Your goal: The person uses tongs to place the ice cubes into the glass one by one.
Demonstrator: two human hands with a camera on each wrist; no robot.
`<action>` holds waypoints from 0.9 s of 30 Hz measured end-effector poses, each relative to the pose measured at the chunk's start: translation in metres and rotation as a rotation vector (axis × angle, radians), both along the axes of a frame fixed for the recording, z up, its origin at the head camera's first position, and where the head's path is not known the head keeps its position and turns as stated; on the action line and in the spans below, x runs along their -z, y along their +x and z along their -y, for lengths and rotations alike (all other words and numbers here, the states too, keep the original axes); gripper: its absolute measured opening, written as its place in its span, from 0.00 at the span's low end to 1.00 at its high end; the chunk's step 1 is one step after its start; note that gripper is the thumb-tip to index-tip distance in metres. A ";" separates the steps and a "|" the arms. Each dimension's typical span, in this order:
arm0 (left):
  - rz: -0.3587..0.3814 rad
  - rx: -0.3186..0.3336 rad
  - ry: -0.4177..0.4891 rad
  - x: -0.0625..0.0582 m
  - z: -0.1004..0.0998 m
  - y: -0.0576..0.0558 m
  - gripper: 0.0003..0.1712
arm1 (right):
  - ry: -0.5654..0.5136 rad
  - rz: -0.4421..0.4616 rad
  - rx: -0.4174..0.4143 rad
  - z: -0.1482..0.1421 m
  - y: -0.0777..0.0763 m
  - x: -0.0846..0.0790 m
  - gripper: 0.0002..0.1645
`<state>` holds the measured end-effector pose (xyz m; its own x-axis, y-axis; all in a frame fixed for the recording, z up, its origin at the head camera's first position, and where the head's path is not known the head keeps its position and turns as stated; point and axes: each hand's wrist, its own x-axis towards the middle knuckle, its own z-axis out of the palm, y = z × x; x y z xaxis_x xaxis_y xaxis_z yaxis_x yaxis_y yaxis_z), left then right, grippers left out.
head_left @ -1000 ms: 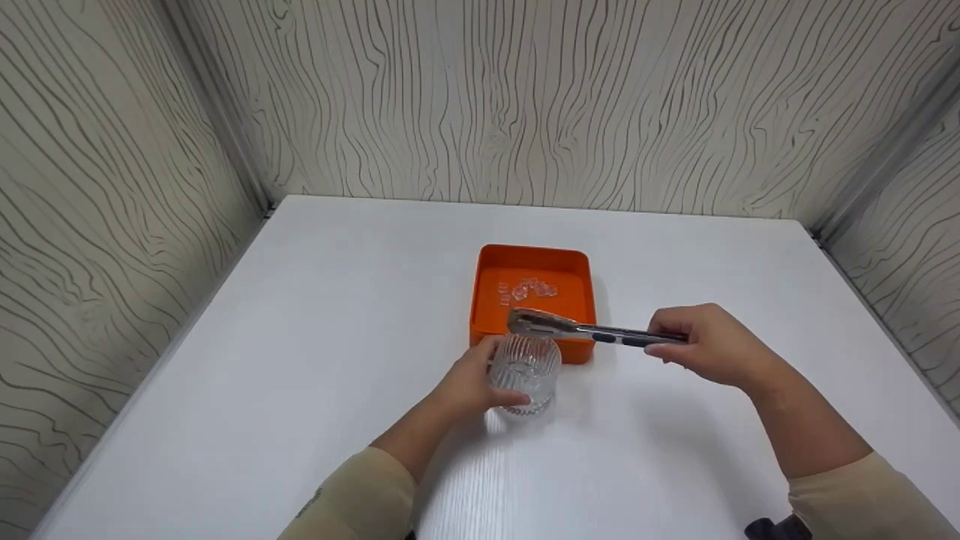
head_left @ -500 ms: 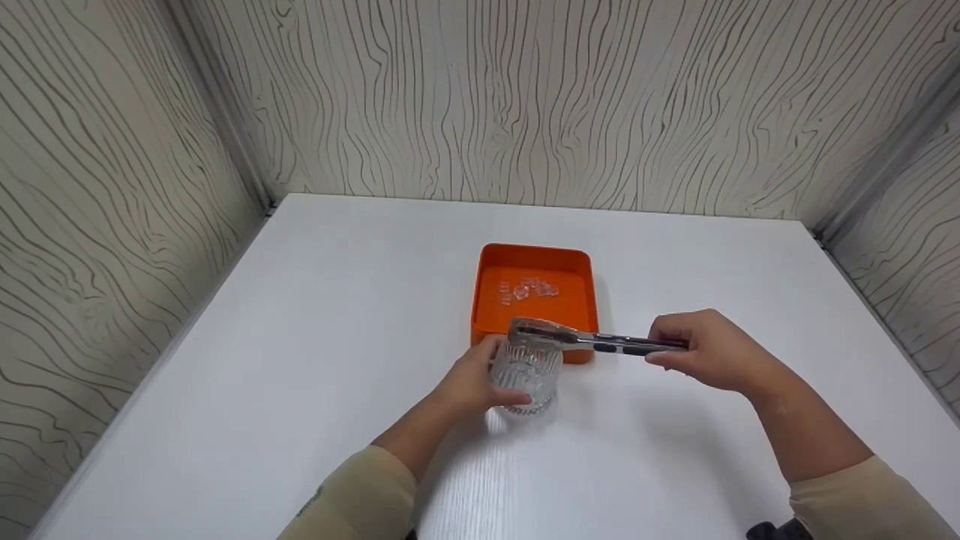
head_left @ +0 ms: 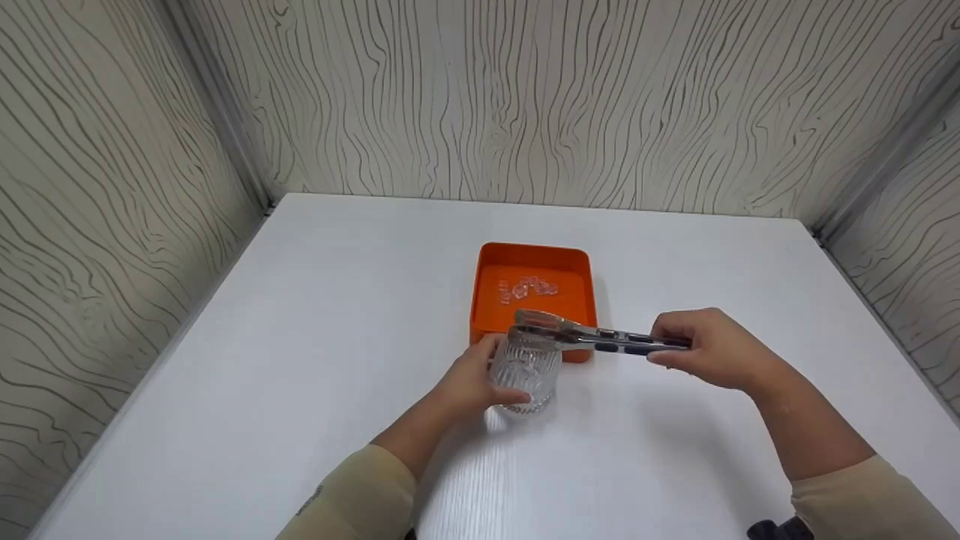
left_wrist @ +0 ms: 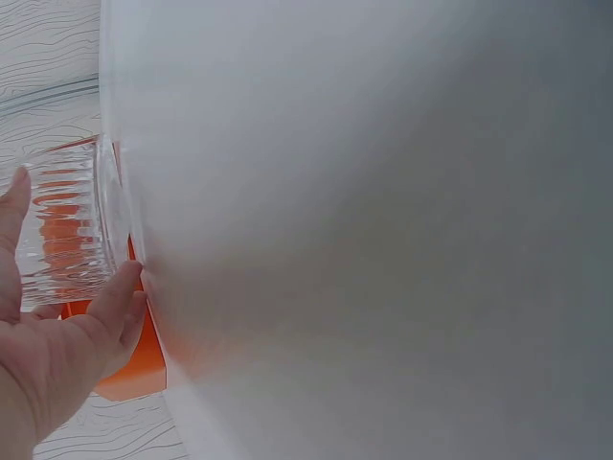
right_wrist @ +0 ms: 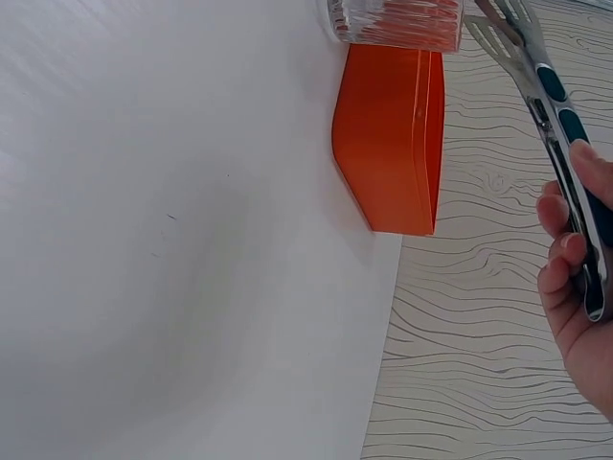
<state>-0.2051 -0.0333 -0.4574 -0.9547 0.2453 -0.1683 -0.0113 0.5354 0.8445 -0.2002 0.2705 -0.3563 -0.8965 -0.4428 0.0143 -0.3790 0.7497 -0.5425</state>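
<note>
A clear ribbed glass (head_left: 525,375) stands on the white table, and my left hand (head_left: 472,386) grips it round its left side. In the left wrist view the thumb and fingers lie about the glass (left_wrist: 62,225). My right hand (head_left: 701,347) holds metal tongs (head_left: 600,339) with dark grip pads by their far end. The tongs' heads are slightly apart over the mouth of the glass. In the right wrist view the fingers are curled round the tongs (right_wrist: 548,120). Whether anything lies in the glass is hard to tell.
Right behind the glass is an orange tray (head_left: 581,300) with several small clear pieces (head_left: 532,286) in it. The white table (head_left: 360,300) is bounded by wood-patterned walls (head_left: 525,97) at the back and both sides.
The tongs first dipped toward the glass with their heads together, and now the heads have spread apart over its mouth. The left hand and the glass have stayed in place.
</note>
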 end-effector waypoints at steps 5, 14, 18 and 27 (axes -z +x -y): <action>-0.001 0.001 -0.005 0.000 0.000 0.000 0.46 | 0.018 0.013 0.020 0.000 0.000 -0.002 0.06; -0.012 0.016 0.004 0.000 0.000 -0.001 0.46 | -0.003 0.028 0.050 0.000 -0.003 -0.005 0.06; -0.012 0.017 -0.013 -0.001 0.000 -0.002 0.47 | -0.007 0.019 0.062 0.001 -0.005 -0.005 0.06; -0.033 0.023 -0.025 0.001 0.000 -0.001 0.47 | -0.003 0.019 0.141 0.010 -0.011 0.001 0.07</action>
<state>-0.2066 -0.0337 -0.4582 -0.9541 0.2629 -0.1432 0.0288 0.5566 0.8303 -0.2109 0.2607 -0.3575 -0.9500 -0.3121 -0.0019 -0.2595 0.7933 -0.5508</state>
